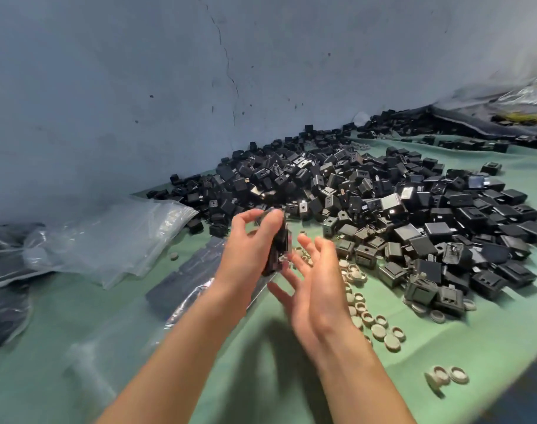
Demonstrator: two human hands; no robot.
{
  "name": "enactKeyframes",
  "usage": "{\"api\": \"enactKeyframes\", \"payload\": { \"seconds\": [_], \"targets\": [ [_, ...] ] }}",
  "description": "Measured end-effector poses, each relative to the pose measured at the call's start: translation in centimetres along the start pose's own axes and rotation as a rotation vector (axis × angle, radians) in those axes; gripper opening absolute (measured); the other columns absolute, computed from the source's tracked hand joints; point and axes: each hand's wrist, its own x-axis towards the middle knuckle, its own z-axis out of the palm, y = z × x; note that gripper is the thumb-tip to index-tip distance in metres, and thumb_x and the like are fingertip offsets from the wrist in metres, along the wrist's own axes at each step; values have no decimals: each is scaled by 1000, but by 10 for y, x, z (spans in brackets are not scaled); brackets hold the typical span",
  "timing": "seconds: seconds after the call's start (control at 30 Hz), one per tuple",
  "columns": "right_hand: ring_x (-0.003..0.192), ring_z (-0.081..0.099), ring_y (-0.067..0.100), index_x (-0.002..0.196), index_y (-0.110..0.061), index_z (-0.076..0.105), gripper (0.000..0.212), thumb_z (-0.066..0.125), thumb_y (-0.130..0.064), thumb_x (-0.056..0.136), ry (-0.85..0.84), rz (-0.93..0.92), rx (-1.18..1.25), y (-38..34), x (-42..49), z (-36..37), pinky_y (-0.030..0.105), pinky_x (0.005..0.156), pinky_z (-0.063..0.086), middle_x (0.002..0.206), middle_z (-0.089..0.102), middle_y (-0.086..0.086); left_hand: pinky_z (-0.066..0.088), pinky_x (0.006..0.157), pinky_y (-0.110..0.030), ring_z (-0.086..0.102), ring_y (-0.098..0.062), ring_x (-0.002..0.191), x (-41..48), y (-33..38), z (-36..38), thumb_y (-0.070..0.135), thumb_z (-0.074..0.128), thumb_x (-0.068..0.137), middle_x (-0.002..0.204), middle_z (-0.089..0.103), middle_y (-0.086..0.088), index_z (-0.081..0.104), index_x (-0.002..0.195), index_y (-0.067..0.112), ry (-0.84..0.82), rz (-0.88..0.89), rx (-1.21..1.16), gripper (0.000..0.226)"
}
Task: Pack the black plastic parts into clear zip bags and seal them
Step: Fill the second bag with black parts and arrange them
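My left hand (248,249) grips a stack of black plastic parts (277,249) above the green table, fingers curled over its top end. My right hand (314,280) is just to the right of the stack with fingers spread and straight, fingertips near its lower end; whether they touch it is unclear. A big heap of loose black plastic parts (383,203) covers the table behind and to the right. A pile of empty clear zip bags (114,237) lies at the left. A filled bag of black parts (184,280) lies under my left forearm.
Several small beige round caps (371,319) are scattered to the right of my hands, two more (447,376) near the front edge. A blue-grey wall (200,87) stands close behind the heap. Dark plastic bags (4,289) lie at the far left on the green table cover (444,356).
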Motion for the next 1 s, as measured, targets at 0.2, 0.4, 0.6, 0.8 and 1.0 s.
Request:
{"api": "enactKeyframes", "payload": {
  "seconds": [0.2, 0.4, 0.6, 0.8, 1.0],
  "targets": [
    [94, 62, 24, 120, -18, 65, 38, 52, -43, 94, -192, 176, 325, 38, -40, 18, 35, 86, 50, 104, 66, 8, 51, 82, -36, 61, -15, 100, -78, -25, 0, 51, 55, 80, 101, 64, 12, 41, 98, 48, 318, 279, 334, 23],
    [86, 70, 32, 126, -17, 63, 42, 55, -35, 88, -167, 262, 463, 48, -48, 19, 40, 77, 60, 103, 69, 18, 55, 85, -39, 62, -21, 103, -103, -3, -13, 42, 58, 89, 105, 62, 15, 47, 101, 46, 340, 367, 177, 17],
    [118, 60, 44, 107, -16, 67, 26, 50, -32, 94, -142, 248, 520, 42, -44, 8, 59, 91, 54, 115, 68, 22, 43, 77, -2, 61, 1, 99, -128, -2, -129, 18, 68, 92, 115, 61, 18, 52, 127, 38, 689, 347, 253, 44],
    [106, 65, 50, 114, -14, 64, 30, 49, -33, 97, -131, 207, 520, 44, -48, 1, 59, 82, 57, 122, 66, 28, 48, 76, -19, 68, -20, 95, -163, -48, -206, 12, 77, 83, 93, 71, 8, 59, 92, 29, 776, 154, 327, 26],
    [107, 65, 51, 118, -18, 65, 31, 50, -32, 95, -129, 214, 494, 57, -64, -1, 61, 81, 57, 119, 67, 27, 46, 77, -29, 63, -4, 84, -166, -54, -206, 27, 73, 87, 103, 64, 3, 63, 102, 44, 658, 127, 621, 25]
  ]
}}
